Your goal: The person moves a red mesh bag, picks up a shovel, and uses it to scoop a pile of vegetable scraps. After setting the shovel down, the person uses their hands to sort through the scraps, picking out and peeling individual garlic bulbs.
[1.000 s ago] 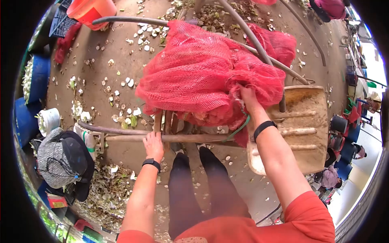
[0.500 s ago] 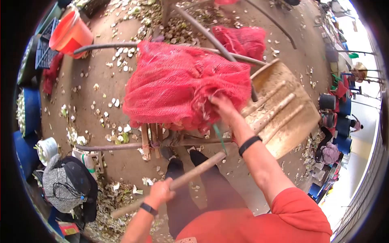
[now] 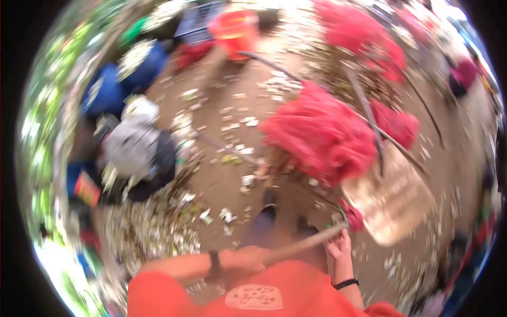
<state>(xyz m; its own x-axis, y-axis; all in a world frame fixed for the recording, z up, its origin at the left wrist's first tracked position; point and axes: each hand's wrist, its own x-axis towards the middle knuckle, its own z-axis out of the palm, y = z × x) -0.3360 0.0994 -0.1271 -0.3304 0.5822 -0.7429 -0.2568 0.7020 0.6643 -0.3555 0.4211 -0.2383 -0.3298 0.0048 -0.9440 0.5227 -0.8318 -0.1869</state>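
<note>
My left hand (image 3: 247, 259) is closed around the lower part of a wooden pole (image 3: 303, 244), which slants up to the right across my front. At its far end my right hand (image 3: 338, 245) has its fingers curled against the wood, palm partly up; blur softens their outline. A green cord (image 3: 344, 215) is at that end, next to a small bunch of red mesh (image 3: 353, 215). Beyond my hands a full red mesh sack (image 3: 322, 132) lies on a metal-framed handcart (image 3: 393, 138). A worn tan board (image 3: 393, 198) with ridges forms the cart's right end.
Another red sack (image 3: 395, 124) lies behind the cart, with a larger red mesh heap (image 3: 362, 34) farther back. An orange bucket (image 3: 235, 33) and blue barrels (image 3: 142, 66) stand at upper left. A person in a grey top (image 3: 132, 148) is at left. Vegetable scraps (image 3: 153, 224) litter the floor.
My right hand has left the red sack and come down to the pole's far end. My left hand still holds the pole. The view has swung left and is blurred.
</note>
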